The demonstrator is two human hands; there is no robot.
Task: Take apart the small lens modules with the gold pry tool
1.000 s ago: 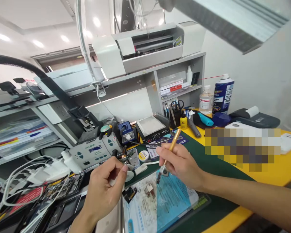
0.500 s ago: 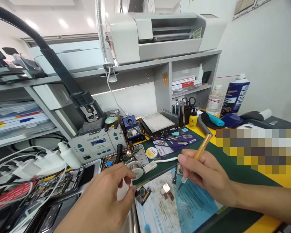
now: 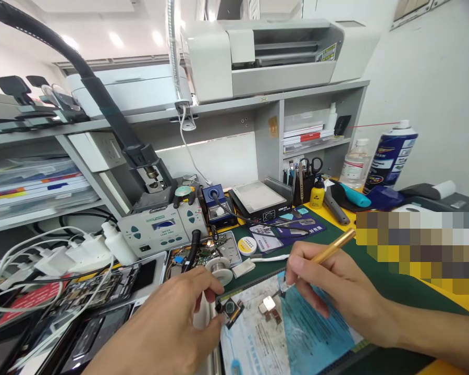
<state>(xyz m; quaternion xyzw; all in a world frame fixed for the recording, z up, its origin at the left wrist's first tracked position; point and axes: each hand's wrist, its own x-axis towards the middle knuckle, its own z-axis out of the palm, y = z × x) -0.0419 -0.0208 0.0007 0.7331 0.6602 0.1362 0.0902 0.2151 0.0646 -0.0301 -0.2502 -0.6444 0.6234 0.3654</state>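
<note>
My right hand grips a slim, gold-handled pen-like tool. Its thin tip points left, close to a small shiny metal square with brown flex pieces lying on a printed blue-and-white sheet. Whether the tip touches that part I cannot tell. My left hand is open, thumb and index finger curved with a gap between them. The thumb is beside a small black camera module at the sheet's left edge; contact is unclear. Behind the left fingers stands a solder wire spool.
A tray of circuit boards and a grey soldering station stand behind the left hand. Phone parts and white cables crowd the left. Further back are a heating plate, a yellow bottle and a blue spray can.
The tool has tilted lower, and its tip has moved left and up, from the blue part of the sheet to near the shiny metal square. My left hand stays near the camera module.
</note>
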